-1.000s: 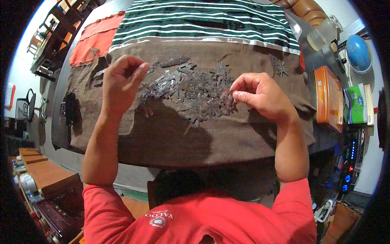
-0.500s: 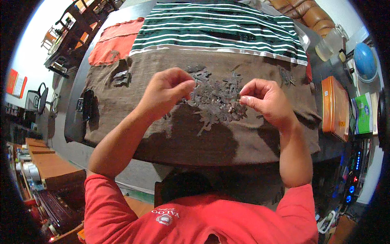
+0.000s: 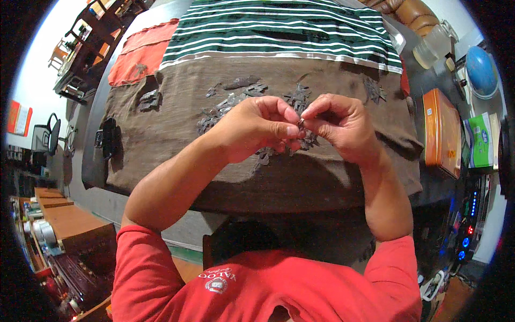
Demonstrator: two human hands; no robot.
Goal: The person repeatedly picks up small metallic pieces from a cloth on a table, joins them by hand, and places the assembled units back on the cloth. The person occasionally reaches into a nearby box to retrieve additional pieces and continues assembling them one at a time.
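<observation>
Far left: orange fabric piece (image 3: 140, 59) lying flat at bench corner, one small dark cutout on it. Black rectangular object (image 3: 109, 137) on left edge of brown cloth sheet (image 3: 177, 123), which spreads across grey bench (image 3: 94, 161) and hangs over near edge. Green-and-white striped fabric (image 3: 279, 27) beyond brown cloth, overlapping its far edge. Scattered thin dark flat cutout pieces (image 3: 225, 104) across brown cloth middle, a few more left (image 3: 149, 100) and right (image 3: 374, 90); no tray or box holding them, just loose on cloth.

Centre: left hand (image 3: 257, 129) raised above cloth, thumb and forefinger pinched shut on tiny dark metal piece (image 3: 300, 123). Right hand (image 3: 343, 124) meeting it from the other side, fingertips also pinched closed on same tiny piece. Both hands touching at fingertips, above the cutout cluster, hiding part of it. Piece too small to read shape; long axis and pointing direction cannot tell, mostly covered by fingertips. Forearms coming in from lower edge, red short-sleeved shirt (image 3: 268, 284) at bottom.

Right: orange flat rectangular tin box (image 3: 441, 131) on bench just beside cloth's right edge, lid closed, contents not visible. Green-and-white carton (image 3: 479, 140) next right, closed. Blue round globe-like object (image 3: 481, 70) further back at right. Clear jar (image 3: 429, 49) near back right, contents unclear. Dark device with blue and red lights (image 3: 466, 225) at lower right.
</observation>
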